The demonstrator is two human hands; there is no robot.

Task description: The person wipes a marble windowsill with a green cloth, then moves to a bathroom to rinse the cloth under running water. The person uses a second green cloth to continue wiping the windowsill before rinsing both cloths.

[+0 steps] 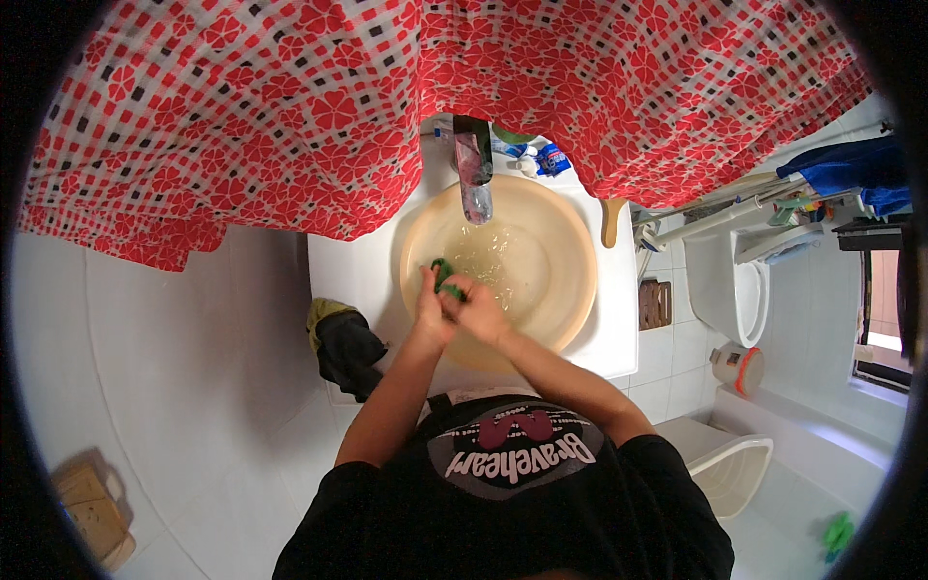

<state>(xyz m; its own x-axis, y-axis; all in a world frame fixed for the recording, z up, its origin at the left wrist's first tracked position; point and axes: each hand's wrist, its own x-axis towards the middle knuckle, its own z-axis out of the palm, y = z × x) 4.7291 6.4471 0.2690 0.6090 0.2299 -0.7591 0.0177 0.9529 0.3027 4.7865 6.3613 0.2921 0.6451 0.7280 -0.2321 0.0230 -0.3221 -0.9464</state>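
Observation:
Both hands are together over the left part of a pale orange plastic basin [589,268] that holds water [500,264]. A small dark green cloth [442,270] is gripped between them. My left hand [431,308] holds it with the thumb pointing up along it. Pressed against the left palm, my right hand [478,308] grips another part of the cloth; its fingers are slightly blurred. Most of the cloth is hidden by the fingers. Above the basin's far side reaches a faucet [476,174], and the water beneath it is rippled.
The basin sits in a white washbasin counter [616,319]. Dark clothing [348,348] hangs over its left edge. Toothpaste tubes [552,159] and a wooden handle [612,223] lie behind. A red-patterned curtain [333,109] hangs low in front. A white tub [732,471] stands at right.

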